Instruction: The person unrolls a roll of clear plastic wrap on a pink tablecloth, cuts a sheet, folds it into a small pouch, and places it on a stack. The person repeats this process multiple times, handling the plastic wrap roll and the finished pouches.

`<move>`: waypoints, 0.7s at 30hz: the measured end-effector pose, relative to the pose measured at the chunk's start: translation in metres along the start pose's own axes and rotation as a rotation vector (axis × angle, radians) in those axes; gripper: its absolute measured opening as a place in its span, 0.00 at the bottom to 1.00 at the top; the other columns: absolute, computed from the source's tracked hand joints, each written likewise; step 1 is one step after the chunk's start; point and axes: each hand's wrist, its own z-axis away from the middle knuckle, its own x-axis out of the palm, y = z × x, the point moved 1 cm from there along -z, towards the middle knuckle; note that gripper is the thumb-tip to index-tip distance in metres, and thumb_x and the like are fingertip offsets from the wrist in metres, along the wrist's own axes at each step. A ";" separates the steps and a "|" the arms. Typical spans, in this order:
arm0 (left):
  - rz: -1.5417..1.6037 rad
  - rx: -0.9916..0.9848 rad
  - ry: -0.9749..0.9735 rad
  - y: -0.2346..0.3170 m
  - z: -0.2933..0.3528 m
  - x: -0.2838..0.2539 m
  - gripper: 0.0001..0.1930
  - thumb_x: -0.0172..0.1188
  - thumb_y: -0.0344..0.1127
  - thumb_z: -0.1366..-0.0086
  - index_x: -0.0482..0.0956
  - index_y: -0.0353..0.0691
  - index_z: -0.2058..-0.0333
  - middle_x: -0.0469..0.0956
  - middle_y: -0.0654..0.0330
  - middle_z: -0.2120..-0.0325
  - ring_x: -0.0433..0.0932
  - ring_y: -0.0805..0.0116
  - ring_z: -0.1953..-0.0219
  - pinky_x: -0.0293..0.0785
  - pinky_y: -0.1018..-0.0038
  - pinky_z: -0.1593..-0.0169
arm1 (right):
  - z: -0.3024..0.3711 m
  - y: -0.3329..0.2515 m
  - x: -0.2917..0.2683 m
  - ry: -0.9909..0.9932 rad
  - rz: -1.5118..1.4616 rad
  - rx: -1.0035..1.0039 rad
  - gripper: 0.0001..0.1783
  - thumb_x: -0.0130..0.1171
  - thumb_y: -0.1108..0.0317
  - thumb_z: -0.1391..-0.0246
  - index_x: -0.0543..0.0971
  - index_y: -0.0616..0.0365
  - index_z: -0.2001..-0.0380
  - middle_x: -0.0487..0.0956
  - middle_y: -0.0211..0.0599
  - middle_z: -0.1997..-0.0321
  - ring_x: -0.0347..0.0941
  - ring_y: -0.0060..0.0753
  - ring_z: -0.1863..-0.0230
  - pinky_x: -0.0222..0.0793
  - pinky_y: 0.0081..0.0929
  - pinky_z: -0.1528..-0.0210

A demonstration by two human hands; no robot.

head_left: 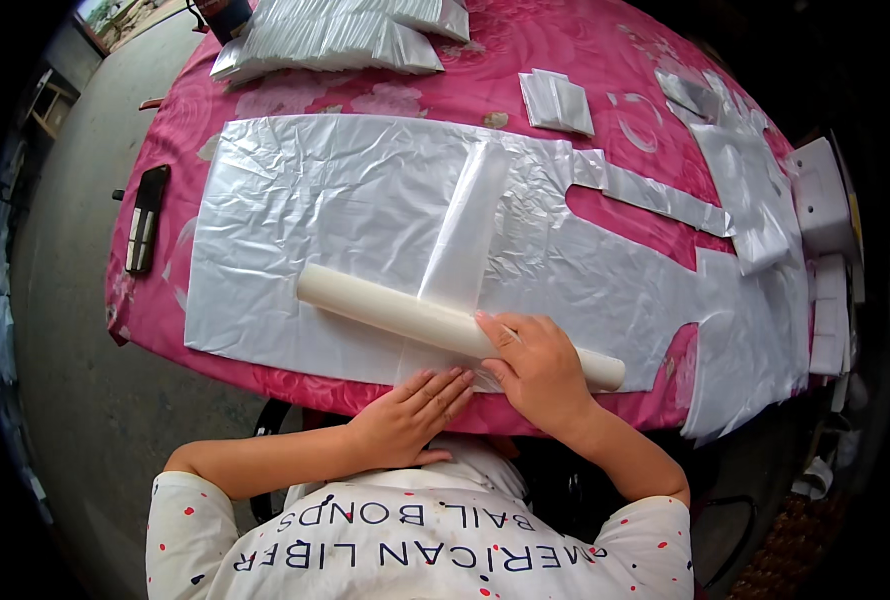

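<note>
A large silvery-white plastic bag [275, 230] with cut-out handles lies spread across the table in front of me. On it rests a cream-white tube [395, 310], slanting down to the right. My right hand [545, 372] is wrapped over the tube's right half, thumb on the near side. A folded strip of whitish film [463, 225] runs from the tube toward the bag's far edge. My left hand [415, 412] lies flat at the bag's near edge, fingers stretched out and together, holding nothing. The tube covers the near end of the strip.
The table has a pink floral cloth [615, 60]. A pile of folded plastic bags [335, 40] and a dark container [227, 18] stand at the far left. A small folded stack [557, 103] lies beyond the bag. A phone [147, 220] is at left; white boxes [823, 200] stand right.
</note>
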 end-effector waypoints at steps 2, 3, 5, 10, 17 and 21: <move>-0.009 -0.002 0.000 0.001 0.002 0.001 0.42 0.43 0.63 0.41 0.58 0.28 0.43 0.55 0.45 0.40 0.51 0.53 0.36 0.44 0.59 0.35 | -0.002 0.027 -0.010 0.093 0.071 0.075 0.28 0.61 0.70 0.58 0.71 0.54 0.49 0.73 0.38 0.58 0.68 0.41 0.57 0.65 0.35 0.55; 0.063 -0.012 -0.019 0.001 0.001 -0.001 0.42 0.45 0.61 0.41 0.55 0.28 0.42 0.52 0.46 0.38 0.48 0.54 0.35 0.42 0.59 0.35 | -0.002 0.046 -0.017 0.160 0.108 0.128 0.28 0.61 0.71 0.58 0.71 0.54 0.49 0.74 0.38 0.58 0.68 0.42 0.57 0.65 0.35 0.55; 0.223 0.056 -0.004 -0.006 0.000 -0.006 0.41 0.48 0.60 0.42 0.55 0.29 0.41 0.51 0.48 0.38 0.49 0.55 0.35 0.43 0.60 0.35 | 0.000 0.084 -0.030 0.333 0.230 0.229 0.28 0.61 0.72 0.57 0.71 0.55 0.49 0.74 0.38 0.58 0.68 0.43 0.57 0.66 0.35 0.55; 0.220 0.144 -0.040 -0.035 -0.004 -0.023 0.41 0.57 0.52 0.48 0.56 0.34 0.41 0.52 0.51 0.37 0.49 0.58 0.34 0.43 0.60 0.35 | 0.018 0.077 -0.037 0.326 0.210 0.215 0.28 0.61 0.72 0.58 0.71 0.54 0.49 0.73 0.38 0.55 0.68 0.43 0.56 0.65 0.36 0.53; -0.223 0.029 0.013 0.001 -0.009 -0.002 0.26 0.44 0.39 0.40 0.60 0.42 0.42 0.58 0.55 0.40 0.55 0.61 0.37 0.49 0.61 0.36 | 0.013 0.009 -0.002 0.129 0.065 -0.157 0.29 0.61 0.74 0.64 0.74 0.55 0.52 0.74 0.37 0.55 0.69 0.44 0.55 0.63 0.40 0.51; -0.234 0.017 0.045 0.005 -0.004 0.009 0.26 0.43 0.40 0.39 0.59 0.43 0.41 0.57 0.56 0.39 0.54 0.61 0.36 0.49 0.61 0.36 | -0.024 0.025 0.002 0.199 0.099 -0.212 0.28 0.61 0.74 0.64 0.74 0.54 0.53 0.74 0.36 0.54 0.68 0.42 0.54 0.62 0.39 0.50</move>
